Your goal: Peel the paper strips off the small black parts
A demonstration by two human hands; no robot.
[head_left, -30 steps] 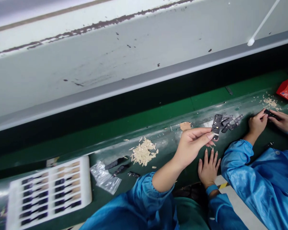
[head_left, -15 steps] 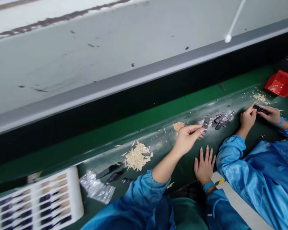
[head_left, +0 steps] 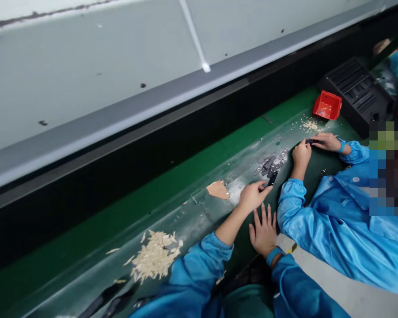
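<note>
My left hand (head_left: 252, 196) reaches over the green work surface with thumb and forefinger closed on one end of a small black strip-shaped piece (head_left: 272, 178). Right beside that piece lies a pile of similar dark pieces (head_left: 269, 163), some with shiny bits on them. Nearer my body, my right hand (head_left: 265, 233) rests flat on the surface, fingers spread, holding nothing. A tan flat scrap (head_left: 217, 190) lies to the left of my left hand. By my left forearm sits a heap of pale, thin slivers (head_left: 157, 256).
On the right a co-worker's hands (head_left: 301, 153) hold a dark piece. Beyond them are small pale bits (head_left: 310, 125), a red bin (head_left: 327, 106) and a black slotted tray (head_left: 359, 92). Long dark pieces (head_left: 101, 300) lie at the lower left. A grey panel (head_left: 119, 88) runs along the back.
The view has swung to the right, bringing the black tray in and taking the white tray out. My left hand has lowered the black piece toward the pile and my right hand. My right hand stays flat.
</note>
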